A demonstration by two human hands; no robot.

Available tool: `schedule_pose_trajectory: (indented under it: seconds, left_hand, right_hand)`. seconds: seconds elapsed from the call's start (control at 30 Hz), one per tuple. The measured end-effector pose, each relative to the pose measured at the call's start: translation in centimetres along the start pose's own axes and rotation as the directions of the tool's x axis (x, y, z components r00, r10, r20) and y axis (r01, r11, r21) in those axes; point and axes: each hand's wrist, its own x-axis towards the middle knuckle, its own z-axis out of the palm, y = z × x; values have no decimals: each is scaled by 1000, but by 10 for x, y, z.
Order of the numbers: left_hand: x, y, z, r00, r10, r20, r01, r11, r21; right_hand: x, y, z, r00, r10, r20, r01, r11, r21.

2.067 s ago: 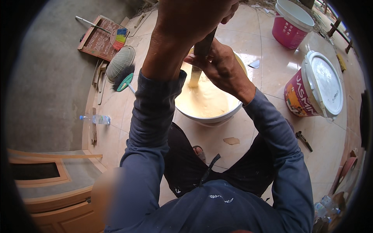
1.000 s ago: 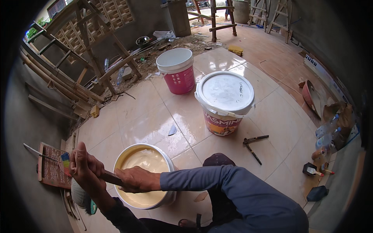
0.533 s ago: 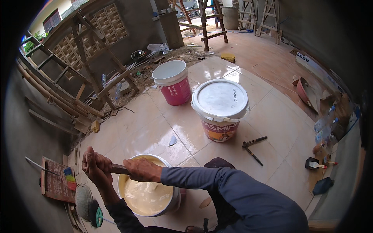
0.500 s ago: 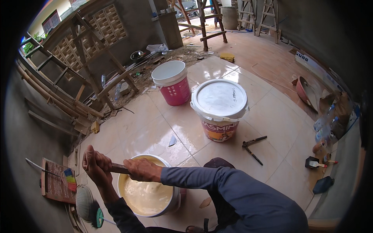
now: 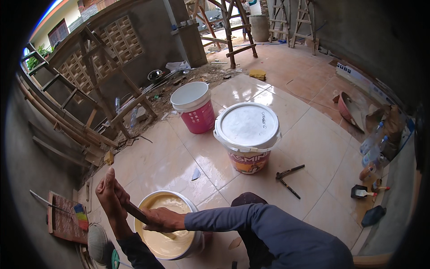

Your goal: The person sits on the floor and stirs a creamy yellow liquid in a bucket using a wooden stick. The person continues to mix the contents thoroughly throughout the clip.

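A white bucket (image 5: 191,207) of cream-coloured paint (image 5: 168,249) stands on the tiles at the lower left. Both my hands hold a brown wooden stick (image 5: 136,212) slanting down over it. My left hand (image 5: 112,193) is closed round the upper end, thumb pointing up, outside the bucket's left rim. Lower down, my right hand (image 5: 165,219) is wrapped round the stick above the paint. Beneath that hand the stick's paint-coated lower part shows, dipping into the paint; its tip is hidden.
A lidded white paint bucket (image 5: 248,125) stands ahead, beside a pink and white bucket (image 5: 193,107). On the tiles lie a black folding tool (image 5: 290,180) and a small grey shard (image 5: 196,174). Paintbrushes (image 5: 363,192) and plastic bottles (image 5: 372,150) line the right wall; wooden trestles (image 5: 130,89) stand left.
The stick slants more steeply, and my right hand has moved lower over the bucket. Its coated lower part now shows in the paint. The whole view has shifted slightly.
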Motion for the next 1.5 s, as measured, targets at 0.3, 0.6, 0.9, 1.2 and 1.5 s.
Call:
schedule_pose_trajectory:
  seconds: [0.3,0.6,0.9,1.2,1.5]
  left_hand:
    - [-28,27,29,976,215,33,-212,974,-76]
    - [1,-27,-7,965,262,12,-247,923,-294]
    - [13,-18,-34,1000,-15,-23,12,988,-153]
    - [-28,11,-10,993,46,-104,-46,999,5]
    - [-46,14,11,945,325,-45,-328,933,-148]
  right_hand:
    - [19,-12,-20,991,-89,-98,84,995,-50]
    - [23,26,-19,990,43,-137,-90,930,-355]
    - [14,13,-6,988,136,67,-118,968,-222]
    - [2,-16,0,977,107,182,-123,989,79]
    - [16,-16,-22,994,-61,-89,49,991,-127]
